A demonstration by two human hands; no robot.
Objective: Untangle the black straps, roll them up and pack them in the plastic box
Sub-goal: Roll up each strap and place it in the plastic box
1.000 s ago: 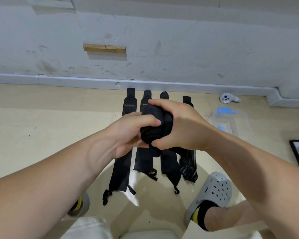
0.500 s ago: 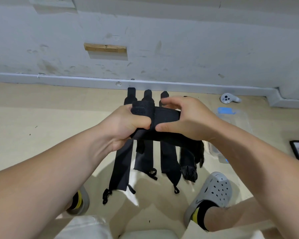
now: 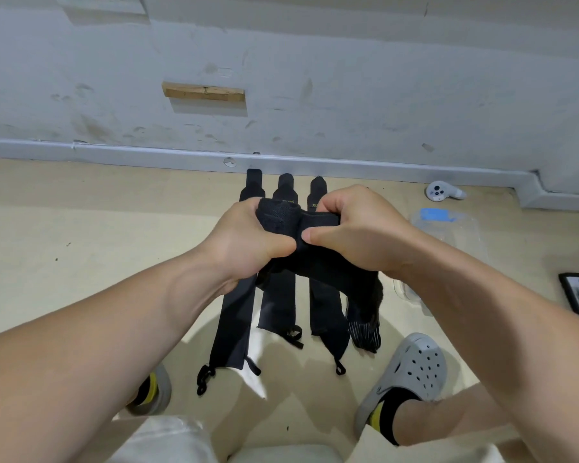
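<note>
The black strap [image 3: 318,223], a tight wad a second ago between the left grip [image 3: 244,242] and the right grip [image 3: 358,232], is now drawn out into a flat band across both. Its loose tail [image 3: 365,295] now hangs below the right wrist, no longer bunched in the grips.

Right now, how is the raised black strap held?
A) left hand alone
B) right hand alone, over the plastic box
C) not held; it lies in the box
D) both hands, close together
D: the left hand and the right hand both grip the raised black strap between them, above the other straps.
</note>
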